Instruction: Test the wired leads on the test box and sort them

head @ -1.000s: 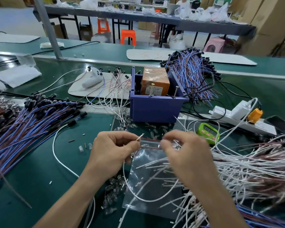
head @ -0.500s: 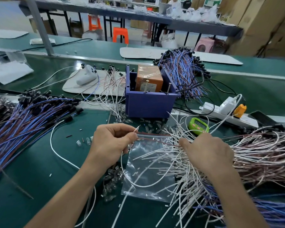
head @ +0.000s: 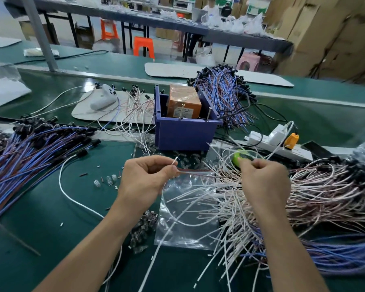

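The left grip [head: 143, 180] pinched one white lead [head: 175, 160] between thumb and forefinger. The lead's bare tip stuck up just past the fingertips, and the rest of it hung below the hand in a loop over the clear bag [head: 188, 209]. The right grip [head: 263, 182] sat on the near edge of the heap of white leads [head: 230, 207] with its fingers curled and their tips pressed together. Blur hid whether a strand lay between them. The two grips were apart, and the mouth of the bag lay between them on the green desk [head: 40, 224]. The purple test box [head: 185, 133], with an orange block [head: 183, 102] inside it, stood beyond both grips and touched neither. A green timer [head: 243, 157] lay just behind the right thumb. A bundle of blue and brown leads [head: 30, 148] lay to the left, well apart from the left grip.
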`<state>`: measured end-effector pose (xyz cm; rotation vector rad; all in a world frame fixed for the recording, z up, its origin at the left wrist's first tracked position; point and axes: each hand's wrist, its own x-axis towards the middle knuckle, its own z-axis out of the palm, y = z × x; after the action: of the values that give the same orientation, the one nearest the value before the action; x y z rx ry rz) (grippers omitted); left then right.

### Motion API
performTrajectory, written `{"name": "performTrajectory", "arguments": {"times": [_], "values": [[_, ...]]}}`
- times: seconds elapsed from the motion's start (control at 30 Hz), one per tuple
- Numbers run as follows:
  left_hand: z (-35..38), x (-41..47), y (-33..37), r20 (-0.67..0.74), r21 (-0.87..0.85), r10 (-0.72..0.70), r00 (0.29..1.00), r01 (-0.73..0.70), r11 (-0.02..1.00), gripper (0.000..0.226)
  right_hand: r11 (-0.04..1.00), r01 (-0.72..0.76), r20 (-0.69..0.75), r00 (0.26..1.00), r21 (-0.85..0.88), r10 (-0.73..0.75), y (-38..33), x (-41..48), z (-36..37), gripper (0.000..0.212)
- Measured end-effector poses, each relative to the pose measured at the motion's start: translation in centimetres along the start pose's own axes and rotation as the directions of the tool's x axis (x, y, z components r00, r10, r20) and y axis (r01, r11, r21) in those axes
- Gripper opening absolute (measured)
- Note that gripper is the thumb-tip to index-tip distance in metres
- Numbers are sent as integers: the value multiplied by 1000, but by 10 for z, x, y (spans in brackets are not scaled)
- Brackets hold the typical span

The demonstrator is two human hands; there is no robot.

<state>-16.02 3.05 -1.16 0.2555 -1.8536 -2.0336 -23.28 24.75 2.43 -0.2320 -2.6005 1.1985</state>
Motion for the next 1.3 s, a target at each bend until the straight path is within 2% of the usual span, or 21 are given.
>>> {"name": "performTrajectory", "arguments": {"times": [0.07, 0.13, 0.2, 0.23, 0.27, 0.3, 0.37, 0.43, 0.5, 0.6, 0.63, 0.67, 0.77, 0.83, 0.9, 1.0, 1.03, 1.1, 1.13, 1.23, 1.3], "values": [[-1, 0, -1, -18, -5, -17, 1000, 16, 1000, 13, 890, -85, 22, 996, 449, 85, -8, -4, -4, 32], [-1, 0, -2, -27, -6, -28, 999, 28, 1000, 12, 593, -322, 284, 945, 738, 160, -22, -7, -9, 19], [0, 0, -2, -47, -14, -38, 998, 38, 999, 13, 299, -568, 570, 817, 767, 89, -35, -11, -13, 6], [0, 0, -2, -63, -15, -45, 997, 44, 999, 14, 240, -651, 662, 748, 720, 43, -38, -13, -14, 8], [0, 0, -2, -80, -12, -51, 996, 50, 999, 15, 263, -698, 718, 696, 667, 25, -38, -16, -12, 13], [0, 0, -2, -98, -7, -53, 994, 53, 999, 17, 347, -709, 747, 664, 614, 36, -38, -18, -8, 18], [0, 2, -1, -139, -16, -45, 989, 43, 999, 17, 613, -619, 746, 662, 492, 70, -38, -23, 3, 26], [-3, 5, 2, -179, -59, -23, 984, 13, 998, 18, 772, -509, 753, 655, 380, 62, -37, -25, 11, 29], [-8, 7, 5, -191, -91, -12, 981, -6, 996, 21, 755, -552, 817, 576, 354, 37, -36, -26, 12, 32], [-17, 10, 9, -189, -126, -19, 982, -5, 992, 24, 608, -709, 923, 367, 357, -113, -38, -30, 9, 41], [-20, 11, 8, -185, -128, -29, 982, 5, 992, 22, 594, -724, 931, 339, 350, -134, -38, -32, 9, 42], [-21, 12, 8, -184, -125, -41, 982, 18, 992, 20, 598, -721, 929, 352, 349, -118, -38, -33, 12, 43], [-26, 13, 4, -188, -106, -75, 979, 56, 993, 14, 746, -565, 817, 575, 352, 50, -30, -37, 22, 45], [-27, 14, 2, -183, -83, -79, 980, 64, 994, 14, 832, -457, 741, 666, 314, 85, -25, -42, 24, 48], [-28, 16, 1, -187, -66, -70, 980, 59, 996, 16, 809, -483, 736, 671, 335, 95, -20, -46, 22, 52], [-30, 19, 0, -227, -93, -87, 970, 67, 993, 18, 574, -689, 795, 597, 442, 104, -16, -46, 14, 44], [-31, 19, 0, -239, -109, -97, 966, 72, 991, 17, 492, -717, 792, 604, 494, 85, -15, -46, 11, 39], [-32, 21, 0, -247, -126, -106, 963, 77, 989, 16, 434, -682, 749, 662, 589, 23, -13, -46, 6, 34], [-31, 21, -1, -249, -125, -105, 963, 76, 989, 16, 468, -632, 718, 696, 618, -7, -11, -46, 5, 33], [-28, 22, -2, -244, -115, -104, 964, 78, 990, 14, 735, -324, 584, 803, 596, -119, -18, -42, 4, 37], [-24, 20, -1, -222, -84, -91, 971, 74, 994, 9, 741, -278, 608, 764, 612, -215, -28, -35, 3, 41]]}}
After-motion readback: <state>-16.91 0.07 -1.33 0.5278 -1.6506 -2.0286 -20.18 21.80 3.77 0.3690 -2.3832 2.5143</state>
